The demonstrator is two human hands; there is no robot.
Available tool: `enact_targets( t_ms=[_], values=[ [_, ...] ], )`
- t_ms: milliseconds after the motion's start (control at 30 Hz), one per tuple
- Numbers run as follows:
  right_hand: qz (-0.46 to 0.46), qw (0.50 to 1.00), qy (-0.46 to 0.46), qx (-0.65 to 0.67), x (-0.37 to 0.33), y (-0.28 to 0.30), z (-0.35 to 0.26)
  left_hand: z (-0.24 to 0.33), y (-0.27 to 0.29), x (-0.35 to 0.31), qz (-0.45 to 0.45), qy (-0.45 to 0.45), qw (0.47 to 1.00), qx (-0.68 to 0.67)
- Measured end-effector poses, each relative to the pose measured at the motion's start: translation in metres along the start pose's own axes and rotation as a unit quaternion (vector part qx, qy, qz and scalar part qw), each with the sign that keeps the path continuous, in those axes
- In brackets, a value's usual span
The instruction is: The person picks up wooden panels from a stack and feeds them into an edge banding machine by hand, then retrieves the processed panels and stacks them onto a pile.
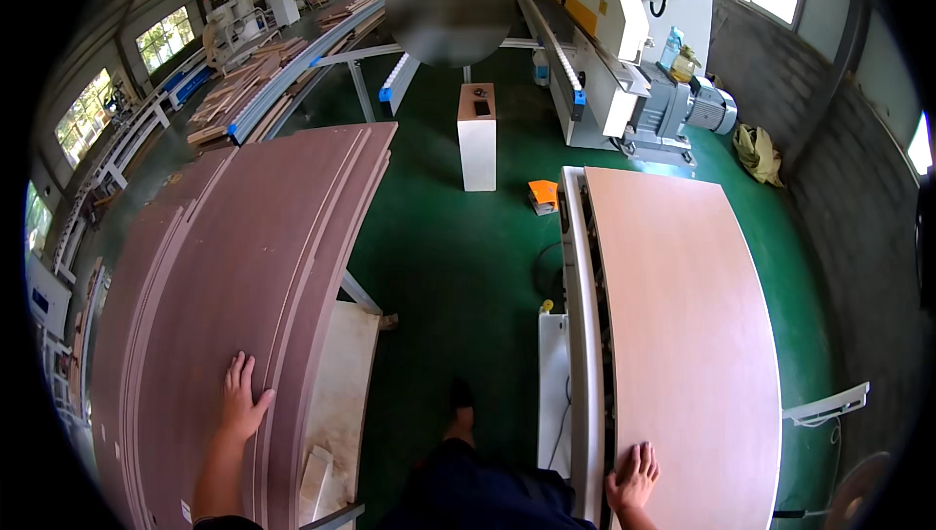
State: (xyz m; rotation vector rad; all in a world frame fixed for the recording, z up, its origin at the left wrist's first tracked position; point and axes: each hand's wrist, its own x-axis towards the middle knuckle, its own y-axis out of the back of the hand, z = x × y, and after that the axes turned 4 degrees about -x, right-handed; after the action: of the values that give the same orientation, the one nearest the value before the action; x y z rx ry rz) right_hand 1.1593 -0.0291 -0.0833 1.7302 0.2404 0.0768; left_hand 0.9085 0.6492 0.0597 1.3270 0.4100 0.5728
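Observation:
My left hand (242, 401) lies on a stack of reddish-brown panels (219, 267), palm down with its fingers apart. These long boards overlap unevenly, their edges stepped along the right side. On the other side, my right hand (634, 476) rests on a light wood-coloured panel (692, 306), close to its left edge, the fingers stretched out over the surface. That panel lies flat on a machine bed with a white side rail (582, 335). Neither hand grips anything.
Between the two stacks runs a green floor aisle (429, 267). A white box-like stand (478, 150) and an orange-and-white package (543, 196) stand ahead. Behind the panel is a large machine with a grey motor (712, 106). Roller rails (312, 52) with wood strips run far left.

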Motion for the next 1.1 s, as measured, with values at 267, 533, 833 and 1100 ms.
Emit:
enact_targets(
  t_ms=[267,533,833,1100],
  values=[
    [0.009,1.000,-0.009,-0.021,0.002,0.001,0.000,0.008,-0.007,0.000,0.067,0.012,0.997,-0.030],
    [0.000,1.000,-0.009,-0.017,0.002,0.005,-0.006,0.011,-0.004,-0.001,0.081,0.013,0.996,-0.034],
    [0.035,0.999,0.000,-0.018,0.001,-0.001,-0.003,0.012,-0.007,0.001,0.078,0.019,0.997,-0.017],
    [0.012,1.000,-0.011,-0.017,0.003,0.002,-0.004,0.010,-0.008,0.003,0.077,0.018,0.997,-0.008]
  ],
)
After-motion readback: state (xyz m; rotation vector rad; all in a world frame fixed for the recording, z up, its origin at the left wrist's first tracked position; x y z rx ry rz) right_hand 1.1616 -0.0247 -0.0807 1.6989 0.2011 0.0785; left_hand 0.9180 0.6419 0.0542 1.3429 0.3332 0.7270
